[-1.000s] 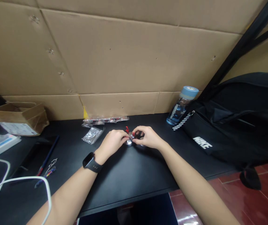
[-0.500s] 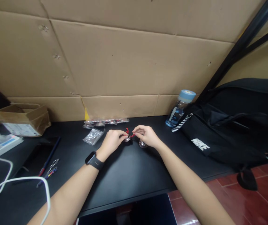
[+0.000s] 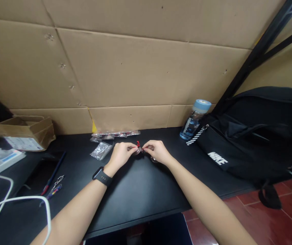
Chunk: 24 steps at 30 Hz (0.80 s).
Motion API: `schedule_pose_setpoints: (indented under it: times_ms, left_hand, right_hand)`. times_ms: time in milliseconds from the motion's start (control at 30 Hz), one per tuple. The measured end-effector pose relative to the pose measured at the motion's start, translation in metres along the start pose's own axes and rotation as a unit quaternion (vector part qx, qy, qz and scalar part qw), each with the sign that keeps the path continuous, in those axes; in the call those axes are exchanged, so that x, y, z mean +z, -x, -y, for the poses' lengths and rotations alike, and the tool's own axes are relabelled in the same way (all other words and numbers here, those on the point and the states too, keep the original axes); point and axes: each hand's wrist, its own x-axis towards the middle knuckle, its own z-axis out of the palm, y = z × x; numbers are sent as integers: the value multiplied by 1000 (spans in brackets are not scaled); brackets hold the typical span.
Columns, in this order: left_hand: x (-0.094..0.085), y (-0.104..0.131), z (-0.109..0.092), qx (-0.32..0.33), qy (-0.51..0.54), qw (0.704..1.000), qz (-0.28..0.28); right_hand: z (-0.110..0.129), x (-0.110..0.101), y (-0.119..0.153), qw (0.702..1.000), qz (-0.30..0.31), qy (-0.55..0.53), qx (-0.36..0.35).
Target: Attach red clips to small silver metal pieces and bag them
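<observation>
Over the middle of the black table (image 3: 135, 197), my left hand (image 3: 122, 152) pinches a small round shiny piece (image 3: 138, 150) with a red cord (image 3: 138, 143) rising from it. My right hand (image 3: 157, 151) is closed at the fingertips on the red cord, close beside the left fingertips. A second shiny round piece (image 3: 154, 159) shows partly under my right hand. Left of my left hand lies a crumpled clear plastic bag (image 3: 101, 150). Behind it several clear packets (image 3: 115, 135) with red bits lie along the cardboard wall.
A blue-lidded bottle (image 3: 195, 119) and a black bag (image 3: 238, 143) stand at the right. On the left are an open cardboard box (image 3: 28, 131), a dark tablet-like object (image 3: 40, 173), a pen (image 3: 55, 172), a keyring (image 3: 56, 185) and a white cable (image 3: 47, 211).
My right hand has moved slightly left, bringing its fingertips closer to my left hand. The second round piece is now more covered by it. The view has shifted slightly.
</observation>
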Motion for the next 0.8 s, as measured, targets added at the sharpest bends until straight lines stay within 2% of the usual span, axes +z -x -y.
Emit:
schedule_pose_setpoints:
  times_ms: [133,233,367,433,567,800]
  left_hand:
    - [11,-3,1,-76,145,985,-54]
    - [19,-3,3,-98,184,976,-59]
    - [17,-1,4,-103,136,985,-24]
    - [13,0,3,-88,90,992,-7]
    - [10,1,2,-53,4,999,-11]
    - [7,3,-3,-65,-78,994,-37]
  right_hand:
    - [4,5,-1,992,-71,-95,36]
    - [7,11,0,990,-69,-112,47]
    - [8,17,3,990,-16,-110,83]
    - [6,19,4,990,-10,-113,85]
    - [4,21,4,992,-9,-105,64]
    - [-3,31,2,999,22,-46,-18]
